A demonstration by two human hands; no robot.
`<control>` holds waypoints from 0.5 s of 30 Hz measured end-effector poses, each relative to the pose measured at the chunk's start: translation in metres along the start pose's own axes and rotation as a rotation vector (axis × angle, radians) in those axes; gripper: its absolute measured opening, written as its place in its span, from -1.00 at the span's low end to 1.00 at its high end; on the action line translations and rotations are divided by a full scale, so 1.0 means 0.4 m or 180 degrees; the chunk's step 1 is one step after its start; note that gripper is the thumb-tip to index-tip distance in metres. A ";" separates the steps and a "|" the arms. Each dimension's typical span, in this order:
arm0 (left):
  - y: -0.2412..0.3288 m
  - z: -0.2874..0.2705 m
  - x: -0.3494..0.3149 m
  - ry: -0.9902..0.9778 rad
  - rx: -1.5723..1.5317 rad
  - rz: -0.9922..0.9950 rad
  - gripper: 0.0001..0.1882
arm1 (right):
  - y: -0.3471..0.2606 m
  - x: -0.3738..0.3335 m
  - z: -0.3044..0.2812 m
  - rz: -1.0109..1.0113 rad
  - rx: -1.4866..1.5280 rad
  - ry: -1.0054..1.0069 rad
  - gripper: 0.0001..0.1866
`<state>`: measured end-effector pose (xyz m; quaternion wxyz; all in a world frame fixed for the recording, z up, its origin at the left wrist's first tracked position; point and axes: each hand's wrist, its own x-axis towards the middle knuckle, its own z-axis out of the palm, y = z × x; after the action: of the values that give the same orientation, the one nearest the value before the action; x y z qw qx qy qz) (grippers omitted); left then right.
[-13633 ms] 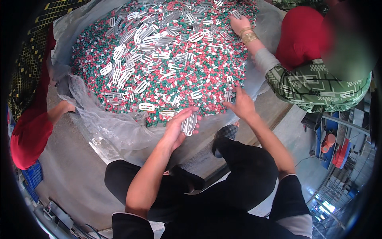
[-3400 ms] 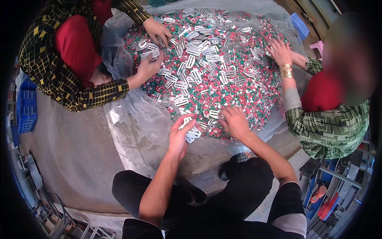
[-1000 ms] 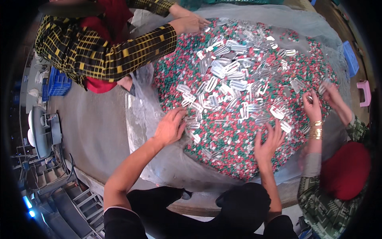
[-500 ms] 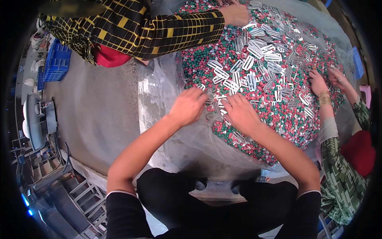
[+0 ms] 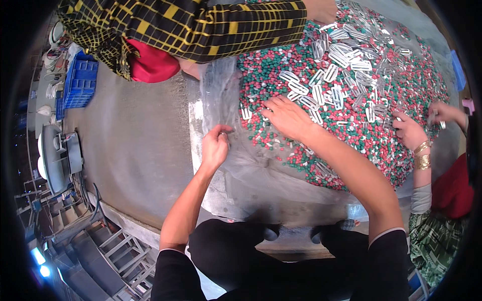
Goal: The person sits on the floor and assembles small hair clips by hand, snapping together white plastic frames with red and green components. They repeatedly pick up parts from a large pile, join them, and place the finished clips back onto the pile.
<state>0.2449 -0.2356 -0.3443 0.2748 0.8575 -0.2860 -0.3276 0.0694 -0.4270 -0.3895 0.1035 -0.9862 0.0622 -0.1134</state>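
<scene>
A heap of small red, green and white pebble-like pieces (image 5: pixel 273 69) lies on a clear plastic sheet (image 5: pixel 236 173). Mixed in are silver oblong metal pieces with long slots (image 5: pixel 330 73). My right hand (image 5: pixel 288 118) rests on the heap's near left part, palm down, its fingers stretched over the small pieces. Left of the heap, above the sheet's edge, my left hand (image 5: pixel 216 145) is closed, with thumb and forefinger drawn together. What it holds, if anything, is too small to make out. One slotted metal piece (image 5: pixel 246 113) lies just left of my right fingertips.
Another person's arm in a black-and-yellow checked sleeve (image 5: pixel 251 31) reaches across the far side. At the right, a co-worker's hand with gold bangles (image 5: pixel 412 131) works in the heap. Blue crates (image 5: pixel 80 83) and a grey fan-like machine (image 5: pixel 54 158) stand at left.
My left hand has drawn back left, off the heap. My right hand has shifted left and away from me. Slotted pieces that lay between my hands are gone from there.
</scene>
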 end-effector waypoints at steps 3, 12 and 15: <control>-0.003 -0.016 0.019 -0.0105 -0.0615 -0.0190 -0.67 | -0.058 0.006 -0.012 0.0144 0.0187 -0.0564 -0.74; 0.171 0.160 0.102 0.0013 0.0780 0.2738 -0.80 | -0.061 -0.052 -0.021 0.0593 0.0355 -0.0699 -0.60; 0.161 0.203 0.135 0.0175 -0.0389 0.1943 -0.76 | -0.065 -0.050 -0.025 0.0578 0.0551 -0.0474 -0.68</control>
<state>0.2002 -0.3391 -0.3753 0.4192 0.7224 -0.5025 -0.2233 0.0501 -0.4005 -0.3786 0.2024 -0.9696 0.1332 -0.0351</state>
